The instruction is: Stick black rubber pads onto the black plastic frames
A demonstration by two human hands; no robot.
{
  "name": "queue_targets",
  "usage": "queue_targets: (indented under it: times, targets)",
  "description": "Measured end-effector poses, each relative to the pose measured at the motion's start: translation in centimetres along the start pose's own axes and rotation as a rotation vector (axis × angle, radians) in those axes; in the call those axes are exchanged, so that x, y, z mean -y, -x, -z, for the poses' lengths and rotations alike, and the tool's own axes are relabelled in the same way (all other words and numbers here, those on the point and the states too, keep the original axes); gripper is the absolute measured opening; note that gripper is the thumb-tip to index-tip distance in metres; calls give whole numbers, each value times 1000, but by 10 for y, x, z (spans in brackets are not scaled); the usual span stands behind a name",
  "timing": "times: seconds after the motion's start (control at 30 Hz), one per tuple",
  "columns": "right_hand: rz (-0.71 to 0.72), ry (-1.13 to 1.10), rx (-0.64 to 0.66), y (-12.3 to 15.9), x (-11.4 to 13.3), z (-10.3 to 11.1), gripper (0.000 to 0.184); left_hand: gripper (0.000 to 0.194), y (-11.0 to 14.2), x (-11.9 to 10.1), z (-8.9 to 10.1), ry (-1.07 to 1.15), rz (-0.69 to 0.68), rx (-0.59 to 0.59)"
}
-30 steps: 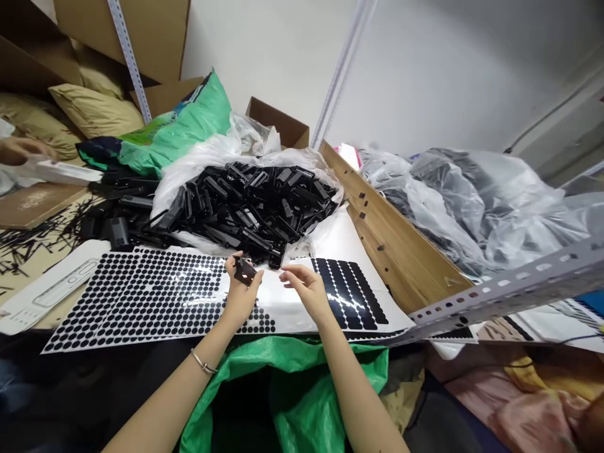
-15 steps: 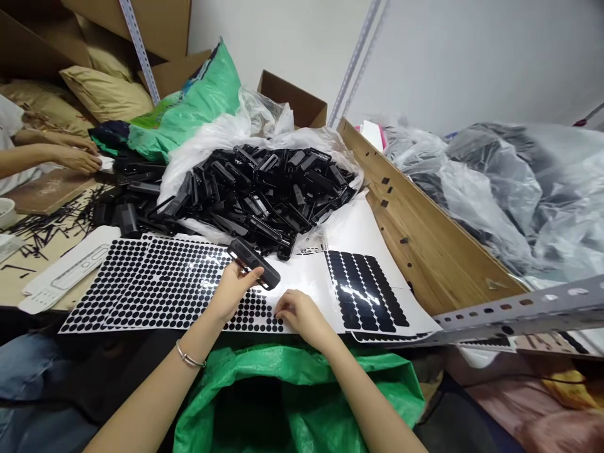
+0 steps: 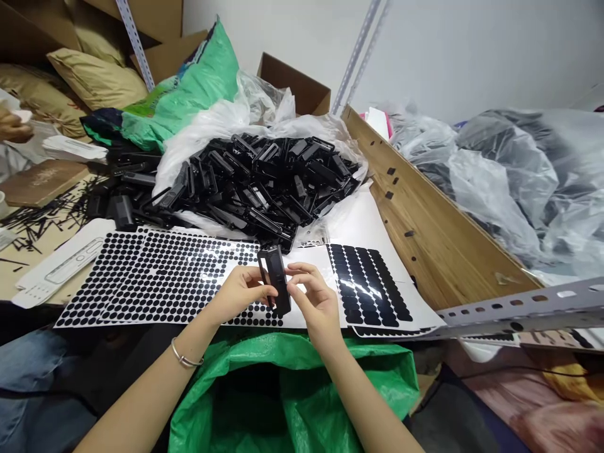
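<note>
My left hand (image 3: 243,292) grips a long black plastic casing (image 3: 277,280) by its left side, tilted up on end above the table. The fingers of my right hand (image 3: 315,299) are curled close at the casing's right face; whether a small piece is pinched in their tips is hidden. Beneath my hands lie white sheets of round black stickers (image 3: 163,277), with bare backing showing near my right hand. To the right is a sheet of larger black oblong stickers (image 3: 365,286). Behind the hands, a heap of similar black casings (image 3: 255,182) fills an open clear plastic bag (image 3: 172,157).
A green sack (image 3: 292,358) hangs open below the table edge. On the right run a wooden board (image 3: 425,214) and a perforated metal rail (image 3: 500,311). Toward the left lie a white printed card (image 3: 66,264), a brown box (image 3: 44,182) and another person's hand (image 3: 14,126).
My left hand has turned the casing more upright and moved it right. My right hand has risen from the sticker sheet to the casing. The other person's hands have drawn away leftward.
</note>
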State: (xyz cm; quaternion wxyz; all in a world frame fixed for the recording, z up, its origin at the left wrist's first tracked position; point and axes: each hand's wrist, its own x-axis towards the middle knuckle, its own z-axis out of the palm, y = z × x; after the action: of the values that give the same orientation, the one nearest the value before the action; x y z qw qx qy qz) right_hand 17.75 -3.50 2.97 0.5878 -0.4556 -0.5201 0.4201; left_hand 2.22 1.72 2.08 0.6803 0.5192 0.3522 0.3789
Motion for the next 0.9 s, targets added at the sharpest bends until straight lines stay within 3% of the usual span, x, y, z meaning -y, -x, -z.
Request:
queue_targets:
  times: [0.63, 0.9]
  targets:
    - [36, 11, -70, -9, -2, -13, 10, 29, 1, -1, -1, 2, -41, -73]
    - [71, -30, -156, -3, -7, -22, 18, 19, 1, 1, 1, 0, -49, -74]
